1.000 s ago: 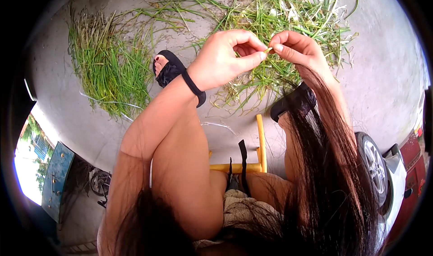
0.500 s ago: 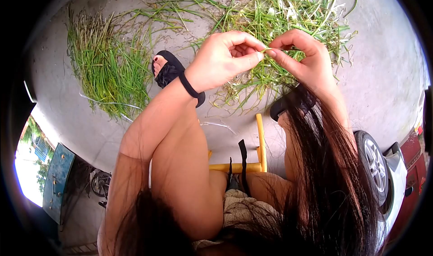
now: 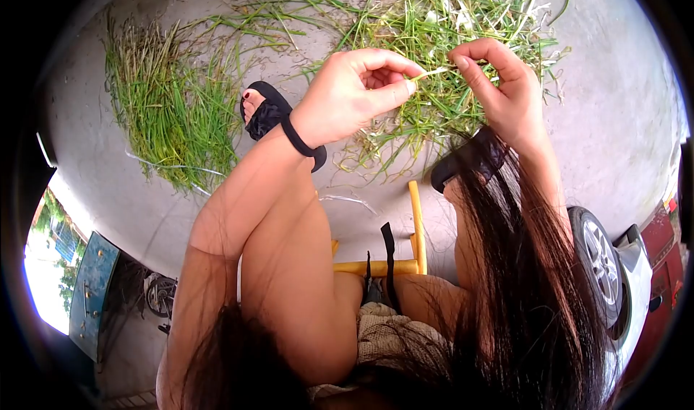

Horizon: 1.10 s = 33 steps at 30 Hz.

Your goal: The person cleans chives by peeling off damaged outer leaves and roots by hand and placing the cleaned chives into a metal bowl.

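Note:
A thin pale yellow-green stalk (image 3: 435, 72) stretches between my two hands above the floor. My left hand (image 3: 358, 96), a black band at its wrist, pinches one end between thumb and forefinger. At the other end, the thumb and forefinger of my right hand (image 3: 510, 96) are closed on its whitish tip. Underneath lies a loose, tangled pile of green stalks and leaves (image 3: 405, 27), mixed with whitish bits. Over to the left is a more orderly bundle of long green stalks (image 3: 170, 110), roughly lined up.
Black sandals (image 3: 269, 114) are on my feet on the concrete floor (image 3: 614, 121). The yellow frame of a low seat (image 3: 418, 226) shows between my legs. A car wheel (image 3: 598, 255) stands close on the right, a blue metal panel (image 3: 94, 291) at lower left. Long hair hangs over my right forearm.
My hands have drawn apart, the right one moving to the right and the left slightly left. More of the stalk now shows between the fingertips.

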### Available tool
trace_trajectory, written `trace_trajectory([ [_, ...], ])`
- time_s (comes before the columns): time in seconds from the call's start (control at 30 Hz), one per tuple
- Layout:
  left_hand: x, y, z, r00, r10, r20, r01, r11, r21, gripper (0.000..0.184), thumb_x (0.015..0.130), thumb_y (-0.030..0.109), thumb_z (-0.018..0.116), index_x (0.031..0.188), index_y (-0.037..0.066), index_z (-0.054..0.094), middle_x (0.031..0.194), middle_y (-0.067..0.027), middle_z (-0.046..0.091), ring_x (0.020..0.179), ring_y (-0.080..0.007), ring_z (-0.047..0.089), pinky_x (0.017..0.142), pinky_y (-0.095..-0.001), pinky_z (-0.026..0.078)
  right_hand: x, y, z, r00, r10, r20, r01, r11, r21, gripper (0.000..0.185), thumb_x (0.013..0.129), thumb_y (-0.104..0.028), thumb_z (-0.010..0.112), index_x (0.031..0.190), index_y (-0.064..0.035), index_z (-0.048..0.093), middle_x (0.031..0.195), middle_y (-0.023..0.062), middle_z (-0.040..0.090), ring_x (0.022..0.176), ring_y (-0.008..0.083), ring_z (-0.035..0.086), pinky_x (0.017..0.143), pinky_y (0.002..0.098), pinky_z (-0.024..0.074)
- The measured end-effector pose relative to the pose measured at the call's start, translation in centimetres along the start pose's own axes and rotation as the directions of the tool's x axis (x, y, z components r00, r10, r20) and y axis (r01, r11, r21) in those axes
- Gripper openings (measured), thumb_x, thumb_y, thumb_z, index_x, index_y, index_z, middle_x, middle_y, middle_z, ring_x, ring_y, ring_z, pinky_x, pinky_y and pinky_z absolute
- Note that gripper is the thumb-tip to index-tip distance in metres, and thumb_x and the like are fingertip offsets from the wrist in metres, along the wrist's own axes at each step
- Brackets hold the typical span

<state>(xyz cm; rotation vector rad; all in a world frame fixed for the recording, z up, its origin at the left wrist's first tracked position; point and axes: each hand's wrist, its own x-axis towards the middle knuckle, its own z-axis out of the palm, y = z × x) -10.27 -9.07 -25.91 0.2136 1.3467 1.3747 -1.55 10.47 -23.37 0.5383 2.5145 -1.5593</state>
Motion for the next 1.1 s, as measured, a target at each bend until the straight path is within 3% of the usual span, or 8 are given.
trace_trajectory([
  [0.2, -0.1, 0.4, 0.2, 1.000, -0.001, 0.020, 0.001, 1.000, -0.014, 0.020, 0.084, 0.005, 0.057, 0.104, 0.001, 0.059, 0.097, -0.0024, 0.060, 0.082, -0.0056, 0.054, 0.074, -0.0207, 0.045, 0.3, 0.0, 0.2, 0.968, -0.232, 0.095, 0.243, 0.961, -0.132, 0.013, 0.076, -0.013, 0.067, 0.085, -0.0041, 0.063, 0.087, 0.0065, 0.063, 0.086, 0.0200, 0.059, 0.078, 0.0295, 0.0440],
  [0.5, 0.1, 0.5, 0.4, 0.999, -0.010, 0.049, 0.012, 0.999, -0.048, 0.020, 0.085, 0.007, 0.057, 0.103, 0.001, 0.059, 0.097, -0.0027, 0.061, 0.081, -0.0052, 0.054, 0.073, -0.0206, 0.045, 0.1, 1.7, -0.3, 0.999, 0.021, 0.030, -0.029, 0.957, 0.289, 0.010, 0.078, -0.011, 0.066, 0.081, -0.0032, 0.062, 0.089, 0.0049, 0.063, 0.091, 0.0133, 0.057, 0.083, 0.0273, 0.0425],
  [0.63, 0.0, -0.1, -0.2, 0.999, -0.002, 0.044, 0.007, 0.992, -0.123, 0.020, 0.085, 0.008, 0.057, 0.103, 0.001, 0.060, 0.096, -0.0022, 0.062, 0.080, -0.0050, 0.054, 0.072, -0.0201, 0.045, 0.4, 3.0, -2.3, 0.979, -0.114, -0.169, 0.088, 0.984, -0.154, 0.011, 0.081, -0.015, 0.063, 0.085, -0.0040, 0.061, 0.086, 0.0042, 0.063, 0.083, 0.0131, 0.058, 0.076, 0.0242, 0.0437],
  [0.73, -0.1, -0.3, -0.3, 0.999, -0.007, 0.031, 0.012, 0.987, -0.162, 0.021, 0.085, 0.009, 0.057, 0.104, 0.001, 0.060, 0.097, -0.0028, 0.062, 0.080, -0.0053, 0.053, 0.073, -0.0205, 0.044, 0.4, 3.0, -2.6, 0.939, -0.147, -0.312, 0.088, 0.976, -0.198, 0.014, 0.081, -0.016, 0.063, 0.087, -0.0039, 0.062, 0.085, 0.0053, 0.063, 0.081, 0.0155, 0.059, 0.074, 0.0251, 0.0444],
  [0.9, 0.1, -0.4, -0.2, 0.997, -0.027, 0.072, 0.043, 0.970, -0.239, 0.021, 0.086, 0.009, 0.055, 0.104, 0.000, 0.059, 0.098, -0.0045, 0.062, 0.080, -0.0066, 0.053, 0.074, -0.0217, 0.044, 0.3, -0.2, -0.1, 0.904, -0.426, -0.027, 0.398, 0.863, -0.311, 0.020, 0.069, -0.016, 0.071, 0.086, -0.0088, 0.063, 0.089, 0.0055, 0.060, 0.090, 0.0231, 0.054, 0.082, 0.0346, 0.0397],
  [0.93, 0.1, -0.4, -0.2, 0.996, -0.025, 0.080, 0.044, 0.971, -0.237, 0.021, 0.086, 0.009, 0.055, 0.104, 0.000, 0.059, 0.098, -0.0048, 0.062, 0.080, -0.0068, 0.053, 0.074, -0.0218, 0.044, 0.4, 0.3, 0.3, 0.913, -0.407, 0.020, 0.397, 0.879, -0.263, 0.017, 0.070, -0.014, 0.070, 0.084, -0.0078, 0.062, 0.086, 0.0054, 0.059, 0.088, 0.0240, 0.055, 0.081, 0.0343, 0.0404],
  [1.0, 0.1, -0.2, -0.2, 0.995, -0.026, 0.092, 0.047, 0.971, -0.234, 0.021, 0.086, 0.009, 0.055, 0.104, 0.000, 0.059, 0.099, -0.0052, 0.062, 0.081, -0.0071, 0.053, 0.074, -0.0220, 0.044, -0.1, 0.1, 0.6, 0.988, -0.145, 0.061, 0.150, 0.985, -0.089, 0.013, 0.072, -0.011, 0.068, 0.083, -0.0074, 0.061, 0.084, 0.0048, 0.059, 0.087, 0.0244, 0.055, 0.081, 0.0344, 0.0408],
  [1.1, 0.1, -0.1, -0.3, 0.994, -0.021, 0.103, 0.045, 0.971, -0.235, 0.022, 0.085, 0.009, 0.056, 0.105, 0.000, 0.059, 0.100, -0.0056, 0.062, 0.082, -0.0073, 0.053, 0.075, -0.0226, 0.044, -0.2, -0.3, 0.6, 0.993, -0.068, 0.092, 0.068, 0.998, 0.005, 0.010, 0.075, -0.010, 0.065, 0.084, -0.0075, 0.061, 0.085, 0.0060, 0.060, 0.089, 0.0231, 0.056, 0.082, 0.0345, 0.0410],
])
